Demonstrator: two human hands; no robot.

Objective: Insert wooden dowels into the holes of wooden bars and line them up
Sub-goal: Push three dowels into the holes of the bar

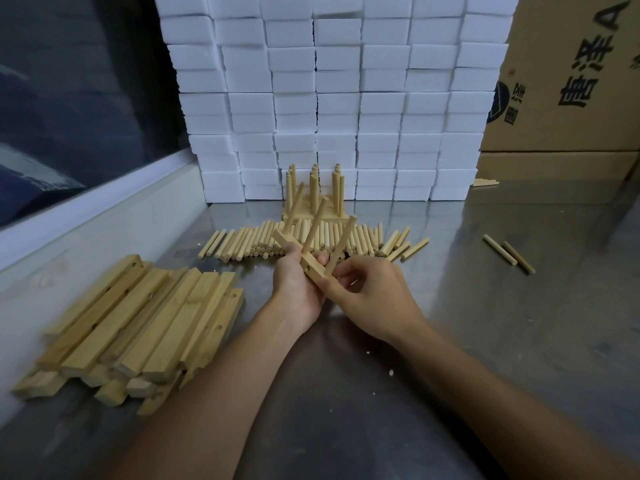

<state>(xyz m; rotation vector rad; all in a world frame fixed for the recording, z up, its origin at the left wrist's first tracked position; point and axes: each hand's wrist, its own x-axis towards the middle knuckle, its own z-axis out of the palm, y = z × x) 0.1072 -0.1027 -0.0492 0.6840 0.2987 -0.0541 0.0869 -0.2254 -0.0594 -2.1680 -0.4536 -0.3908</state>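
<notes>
My left hand (296,285) grips a wooden bar (313,268) held tilted above the metal table (450,323). Three dowels stand in the bar. My right hand (370,289) pinches the base of the nearest dowel (344,239) where it enters the bar's near end. Behind the hands lies a row of loose dowels (263,239). Further back, finished bars with upright dowels (313,192) stand lined up against the white blocks. A pile of bare bars (138,320) with holes lies to the left.
A wall of white foam blocks (332,98) closes the back of the table. Cardboard boxes (568,81) stand at the back right. Two stray dowels (509,254) lie on the right. A white ledge (104,220) and a dark window run along the left.
</notes>
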